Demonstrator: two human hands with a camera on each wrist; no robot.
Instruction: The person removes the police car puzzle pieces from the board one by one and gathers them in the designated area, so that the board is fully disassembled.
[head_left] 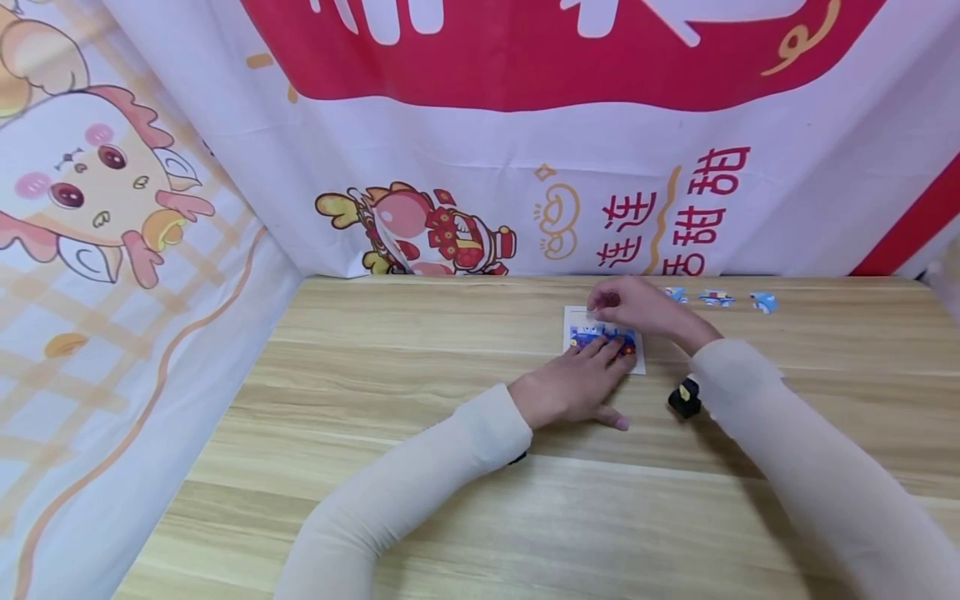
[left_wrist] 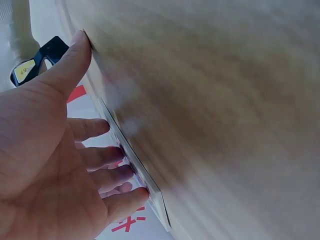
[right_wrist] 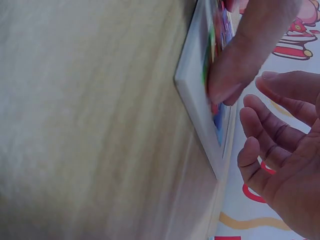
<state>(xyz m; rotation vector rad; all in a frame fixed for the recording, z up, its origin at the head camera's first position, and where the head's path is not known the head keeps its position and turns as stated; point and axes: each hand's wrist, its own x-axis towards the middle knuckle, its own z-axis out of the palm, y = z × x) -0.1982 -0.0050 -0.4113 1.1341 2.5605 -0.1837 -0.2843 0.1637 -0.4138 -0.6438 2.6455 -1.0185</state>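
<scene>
From where I am standing, a white-framed picture puzzle board (head_left: 576, 317) is lying flat on the far part of the wood-grain table (head_left: 390, 333), near the printed curtain (head_left: 480, 142). The left hand (head_left: 581, 387) is pressing extended, slightly spread fingertips on its picture, thumb standing apart. The right hand (head_left: 637, 307) is bending its fingers at the board's far edge; whether they are pinching anything, I cannot tell. Three blue-and-white puzzle pieces (head_left: 717, 297) are lying rightward in a row.

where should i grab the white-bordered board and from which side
Probably the left border of the board, from the left: that strip looks bare, while the left hand lies over the near right part. The board lies flat, so catch its thin edge.
</scene>
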